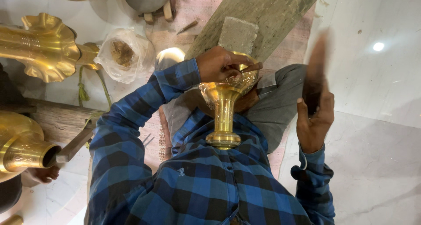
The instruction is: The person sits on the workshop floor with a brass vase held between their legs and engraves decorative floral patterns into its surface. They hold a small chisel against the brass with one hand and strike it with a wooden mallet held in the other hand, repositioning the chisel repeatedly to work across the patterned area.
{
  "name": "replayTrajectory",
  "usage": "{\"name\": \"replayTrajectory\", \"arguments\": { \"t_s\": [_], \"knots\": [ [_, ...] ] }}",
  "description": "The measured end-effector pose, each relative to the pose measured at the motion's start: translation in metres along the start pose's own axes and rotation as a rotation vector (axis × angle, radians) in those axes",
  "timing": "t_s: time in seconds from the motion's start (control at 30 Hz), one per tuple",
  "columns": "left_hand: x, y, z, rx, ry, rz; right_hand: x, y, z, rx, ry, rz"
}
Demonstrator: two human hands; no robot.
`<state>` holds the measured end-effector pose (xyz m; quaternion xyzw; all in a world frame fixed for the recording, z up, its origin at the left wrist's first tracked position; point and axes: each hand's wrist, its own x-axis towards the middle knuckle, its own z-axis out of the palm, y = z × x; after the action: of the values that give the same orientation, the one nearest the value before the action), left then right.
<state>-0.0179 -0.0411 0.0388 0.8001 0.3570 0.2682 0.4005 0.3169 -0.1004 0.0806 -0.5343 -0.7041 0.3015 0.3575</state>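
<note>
White marble floor (377, 172), pink mat (197, 5), wooden plank (272, 10), plastic bag of powder (125, 54), brass pieces (44, 47)

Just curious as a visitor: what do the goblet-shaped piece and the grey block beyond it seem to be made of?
The goblet-shaped piece looks like polished brass: golden, mirror-bright, with engraved patterns on stem and bowl. The grey block seems stone or concrete: dull, grainy, rough-edged. Neither is certain from looks alone.

We see a bright, evenly lit scene. A ceiling lamp shows as a round glare spot (378, 46) on the glossy floor (377, 163), right of the brass goblet (224, 106). The goblet and the brass pieces left of it gleam sharply. Right of the goblet, the right hand (315, 119) holds a tool (316, 67) smeared by motion blur.
</note>
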Motion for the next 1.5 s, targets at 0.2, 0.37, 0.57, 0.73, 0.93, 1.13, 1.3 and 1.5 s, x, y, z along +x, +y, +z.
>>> {"name": "replayTrajectory", "arguments": {
  "t_s": [0.2, 0.37, 0.57, 0.73, 0.93, 1.13, 1.3, 1.5],
  "knots": [
    [-0.001, 0.006, -0.002, -0.085, 0.011, 0.021, 0.0, 0.006, 0.002, -0.228, -0.037, -0.101],
    [-0.005, 0.008, 0.0, -0.008, -0.005, -0.137, 0.005, -0.001, 0.002, -0.443, -0.038, -0.192],
    [-0.005, 0.003, 0.002, 0.005, -0.007, -0.145, 0.006, -0.013, 0.001, -0.42, -0.068, -0.154],
    [-0.007, 0.007, -0.002, 0.001, -0.003, -0.072, 0.005, -0.009, -0.002, -0.17, -0.031, -0.129],
    [-0.004, 0.012, -0.003, -0.026, 0.021, -0.067, 0.006, -0.01, 0.006, -0.171, 0.041, -0.113],
    [-0.011, -0.004, 0.005, 0.005, 0.088, -0.061, 0.003, -0.008, 0.004, -0.583, -0.138, -0.121],
    [-0.024, -0.026, 0.007, -0.217, 0.4, -0.127, -0.005, 0.004, 0.01, -0.341, -0.178, -0.111],
    [-0.029, -0.027, 0.019, -0.41, 0.281, -0.278, -0.003, 0.015, 0.019, -0.324, -0.219, -0.104]
  ]
}}
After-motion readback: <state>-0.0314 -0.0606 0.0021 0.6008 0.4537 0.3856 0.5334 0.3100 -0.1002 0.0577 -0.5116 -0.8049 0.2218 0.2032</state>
